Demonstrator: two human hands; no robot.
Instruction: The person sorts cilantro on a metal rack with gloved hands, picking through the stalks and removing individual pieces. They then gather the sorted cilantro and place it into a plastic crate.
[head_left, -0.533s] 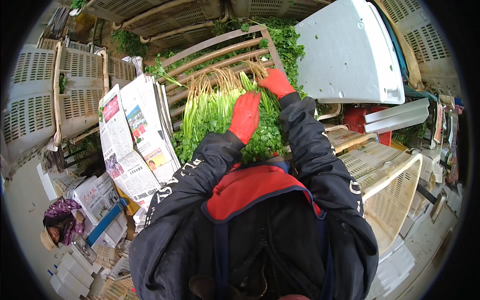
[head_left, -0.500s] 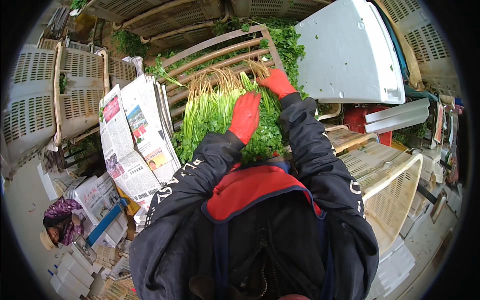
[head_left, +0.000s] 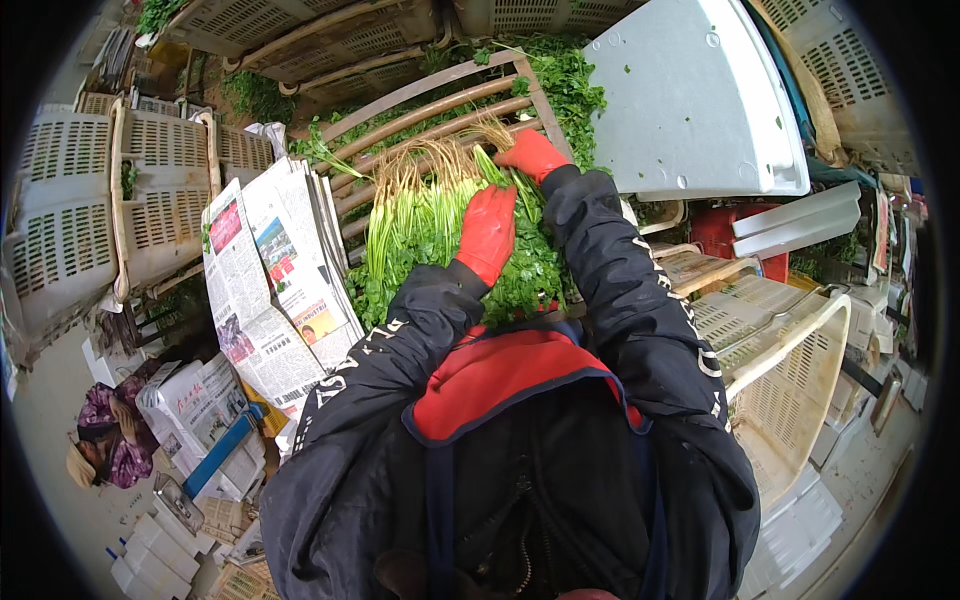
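Observation:
A row of leafy greens (head_left: pixel 425 215), with pale green stems and tan stringy roots, lies side by side on a brown slatted rack (head_left: pixel 541 100). Their roots point away from me and their leaves toward me. My left hand (head_left: pixel 488 235), in a red glove, rests flat on the stems and leaves at the right part of the row, fingers stretched out. Beyond it to the right, my right hand (head_left: pixel 533 154), also red-gloved, is closed around the root end of a few stems at the row's right edge. Its fingertips are partly hidden.
Folded newspapers (head_left: pixel 275 265) are stacked left of the greens. A large white foam box (head_left: pixel 690 110) stands at the far right, and a cream plastic crate (head_left: pixel 795 400) nearer on the right. More crates (head_left: pixel 165 190) line the left. Another person (head_left: pixel 118 425) is at lower left.
My right hand has shifted slightly left with the stems' root ends. My left hand stays on the greens. At lower left, the other person has moved an arm.

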